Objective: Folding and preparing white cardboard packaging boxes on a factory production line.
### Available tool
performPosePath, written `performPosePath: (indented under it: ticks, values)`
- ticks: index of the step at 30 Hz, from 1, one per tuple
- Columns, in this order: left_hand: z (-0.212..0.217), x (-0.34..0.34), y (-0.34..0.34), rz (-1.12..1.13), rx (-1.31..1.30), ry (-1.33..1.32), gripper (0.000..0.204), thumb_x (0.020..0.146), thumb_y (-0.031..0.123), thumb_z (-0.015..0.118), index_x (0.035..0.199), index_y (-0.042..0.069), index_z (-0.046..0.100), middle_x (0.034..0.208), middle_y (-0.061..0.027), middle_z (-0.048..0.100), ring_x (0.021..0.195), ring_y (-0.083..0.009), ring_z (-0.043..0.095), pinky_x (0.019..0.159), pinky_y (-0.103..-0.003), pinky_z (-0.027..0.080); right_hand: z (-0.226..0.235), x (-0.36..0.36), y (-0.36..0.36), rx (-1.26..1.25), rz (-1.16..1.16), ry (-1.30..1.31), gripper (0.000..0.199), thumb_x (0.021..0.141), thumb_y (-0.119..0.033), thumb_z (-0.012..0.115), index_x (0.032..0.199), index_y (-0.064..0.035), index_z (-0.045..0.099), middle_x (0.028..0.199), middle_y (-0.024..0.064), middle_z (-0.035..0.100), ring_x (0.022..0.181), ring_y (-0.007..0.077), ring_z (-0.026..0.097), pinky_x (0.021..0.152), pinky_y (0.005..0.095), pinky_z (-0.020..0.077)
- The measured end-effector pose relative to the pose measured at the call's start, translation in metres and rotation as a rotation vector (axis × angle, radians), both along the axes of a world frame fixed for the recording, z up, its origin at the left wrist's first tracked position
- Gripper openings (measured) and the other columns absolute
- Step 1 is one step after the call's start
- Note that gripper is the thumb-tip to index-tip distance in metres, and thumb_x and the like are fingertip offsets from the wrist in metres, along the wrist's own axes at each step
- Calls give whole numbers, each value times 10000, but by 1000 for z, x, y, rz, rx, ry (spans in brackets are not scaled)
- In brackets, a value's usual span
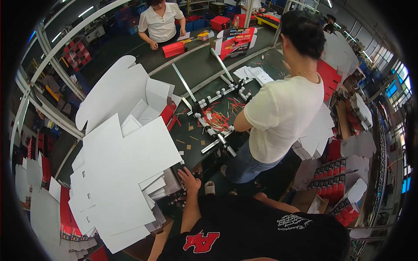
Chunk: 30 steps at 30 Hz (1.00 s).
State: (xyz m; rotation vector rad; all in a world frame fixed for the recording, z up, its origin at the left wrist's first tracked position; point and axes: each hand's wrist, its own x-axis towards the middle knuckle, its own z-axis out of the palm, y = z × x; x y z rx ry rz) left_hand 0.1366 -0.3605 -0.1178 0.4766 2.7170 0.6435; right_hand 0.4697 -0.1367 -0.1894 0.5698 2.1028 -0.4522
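The person's left hand (188, 177) is reaching forward and resting on the near edge of the tall stack of flat white die-cut cardboard sheets (126, 174). The fingers are spread and lying flat, not curled round anything. It is touching the stack but not gripping a sheet. The stack is sitting on the person's left side, leaning over more piles of white and red cardboard (65, 217) by the lower left rim.

The right hand (260, 196) is hanging low by the black shirt with the red patch (261, 230). I cannot tell if it is open or closed, because only a little of it is showing.

It looks like the person is just starting to pick a sheet off the stack. For the next move, the fingers would need to slide under one top sheet and lift only that one, so the others do not slip off.

Just ahead, a person in a cream shirt (283, 113) is standing at the dark green work table (196, 69), where thin red and tan cardboard scraps (215, 119) are lying. Another person in a white shirt (161, 21) is working on the far side.
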Motion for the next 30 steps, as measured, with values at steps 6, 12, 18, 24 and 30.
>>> performPosePath:
  ticks: [6,12,18,24,30]
  values:
    - [8,-1,4,-5,-39,-51,932,675,142,591,1406,-4,31,1441,-304,-55,1346,-444,-35,1083,-497,128,-38,18,-3,26,-201,91,345,803,-283,461,1008,-81,650,1064,186,610,1005,326,591,851,416,477]
    - [7,-2,9,11,-127,-83,950,691,160,611,1398,-20,3,1436,-313,-68,1342,-458,-30,1052,-541,178,-14,7,-15,18,-162,17,331,799,-291,498,1013,-89,649,1039,156,628,963,311,612,775,433,504]
    - [9,-3,13,42,-148,-159,992,705,166,631,1393,-22,-59,1430,-304,-142,1337,-450,-110,1041,-585,141,15,12,-28,1,-117,-101,338,808,-283,496,1062,-102,628,1079,170,609,1013,326,588,845,414,482]
    - [9,-3,19,28,-152,-158,1014,691,156,644,1378,-56,-72,1415,-327,-155,1327,-464,-132,1038,-596,133,9,39,-35,-5,-123,-171,361,813,-318,500,1087,-112,616,1088,156,611,1013,307,593,833,402,486]
    - [13,-2,17,25,-157,-169,1007,693,146,635,1366,-80,-79,1400,-349,-160,1316,-488,-132,1033,-603,134,-11,54,-35,-34,-157,-107,384,815,-353,497,1091,-115,621,1062,149,625,1015,286,597,829,387,485]
